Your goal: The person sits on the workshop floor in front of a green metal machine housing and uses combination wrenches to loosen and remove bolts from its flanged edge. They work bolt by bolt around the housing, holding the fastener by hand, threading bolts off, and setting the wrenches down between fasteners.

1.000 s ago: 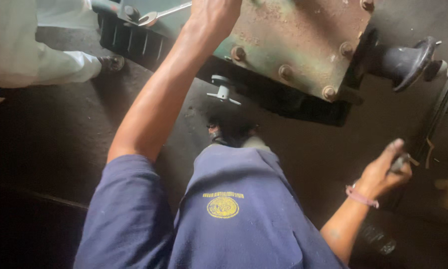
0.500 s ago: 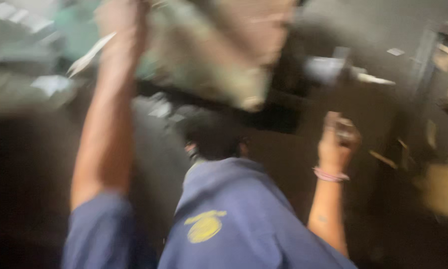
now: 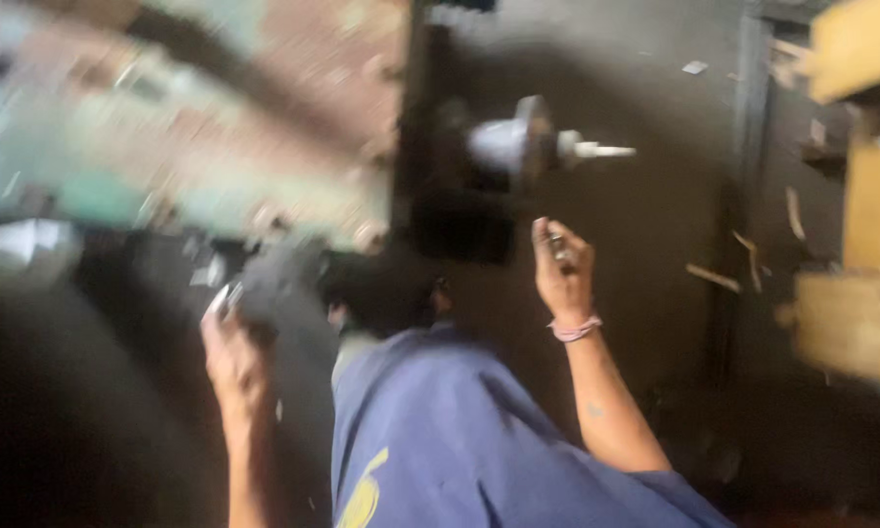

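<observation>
Left hand: I see my left hand [image 3: 233,350] raised at lower left of the frame, fingers curled round a small dark part [image 3: 264,293]; the blur hides what it is.
Right hand: my right hand [image 3: 560,269] is up at centre, clenched on a small metal piece [image 3: 555,244], a pink band [image 3: 575,330] on the wrist.
Machine: a rusty green and brown housing [image 3: 196,137] fills the upper left, well blurred.
Shaft: a grey hub with a short shaft [image 3: 538,147] juts out just above my right hand, apart from it.
Shirt: blue cloth [image 3: 460,440] at bottom centre, with a yellow round emblem [image 3: 362,499] at its lower edge.
Right side: yellow blocks [image 3: 865,196] along the right edge.
</observation>
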